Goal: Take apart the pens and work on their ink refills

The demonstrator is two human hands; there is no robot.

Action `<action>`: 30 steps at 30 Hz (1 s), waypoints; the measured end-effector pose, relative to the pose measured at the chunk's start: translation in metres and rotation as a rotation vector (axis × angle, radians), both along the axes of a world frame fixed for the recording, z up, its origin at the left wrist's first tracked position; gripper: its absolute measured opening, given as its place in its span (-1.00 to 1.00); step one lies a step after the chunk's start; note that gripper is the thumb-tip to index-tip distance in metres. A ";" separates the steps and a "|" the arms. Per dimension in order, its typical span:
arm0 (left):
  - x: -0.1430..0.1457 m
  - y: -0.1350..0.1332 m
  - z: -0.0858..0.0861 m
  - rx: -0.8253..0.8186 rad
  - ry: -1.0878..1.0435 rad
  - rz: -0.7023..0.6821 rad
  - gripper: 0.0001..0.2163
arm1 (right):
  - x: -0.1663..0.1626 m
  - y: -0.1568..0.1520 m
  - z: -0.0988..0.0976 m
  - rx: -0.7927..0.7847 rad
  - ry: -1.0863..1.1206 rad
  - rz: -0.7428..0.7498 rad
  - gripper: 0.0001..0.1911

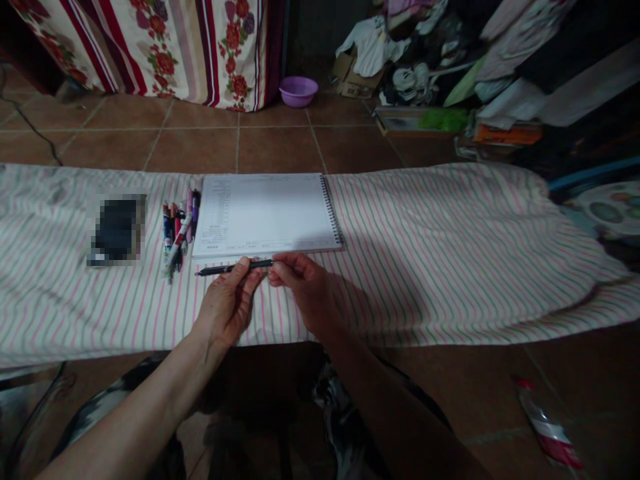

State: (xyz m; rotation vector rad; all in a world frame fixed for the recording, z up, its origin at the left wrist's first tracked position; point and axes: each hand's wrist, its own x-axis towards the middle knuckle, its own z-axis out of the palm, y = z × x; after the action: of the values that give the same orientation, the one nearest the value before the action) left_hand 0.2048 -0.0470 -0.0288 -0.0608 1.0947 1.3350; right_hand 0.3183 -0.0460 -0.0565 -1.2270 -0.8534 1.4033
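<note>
A black pen (220, 269) lies level just above the striped cloth (425, 253), held at both ends of its right half. My left hand (229, 303) pinches its middle with thumb and fingers closed. My right hand (303, 287) grips the pen's right end, fingers curled. Just beyond the pen lies an open spiral notebook (267, 213) with a blank page and a printed strip along its left side.
Several pens (177, 230) lie in a bundle left of the notebook, and a dark blurred object (116, 230) further left. Tiled floor (200, 143), a purple bowl (298, 91), a floral cloth (165, 40) and piled clothes (450, 60) lie beyond. A plastic wrapper (547, 427) lies at bottom right.
</note>
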 end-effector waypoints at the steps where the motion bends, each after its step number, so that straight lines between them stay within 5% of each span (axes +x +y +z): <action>1: 0.000 0.000 0.000 -0.007 0.001 -0.004 -0.84 | 0.000 0.000 0.000 -0.010 0.002 -0.003 -0.79; 14: -0.007 0.004 0.003 0.013 0.001 0.015 -0.86 | -0.003 -0.001 -0.001 0.017 0.020 0.023 -0.73; 20: -0.010 0.005 -0.001 0.011 0.055 0.000 -0.86 | 0.001 0.001 -0.006 0.094 -0.203 -0.064 -0.71; 26: -0.005 -0.002 -0.004 0.239 0.464 -0.114 -0.82 | 0.004 -0.005 -0.001 0.515 -0.666 -0.059 -0.82; 30: -0.004 -0.007 -0.007 0.384 0.791 -0.241 -0.82 | 0.004 -0.006 -0.003 0.643 -0.862 0.027 -0.80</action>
State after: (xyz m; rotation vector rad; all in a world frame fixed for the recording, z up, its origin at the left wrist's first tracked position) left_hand 0.2004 -0.0545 -0.0361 0.9222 1.4072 1.3503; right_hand 0.3222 -0.0523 -0.0590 -1.2767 -1.7425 0.4698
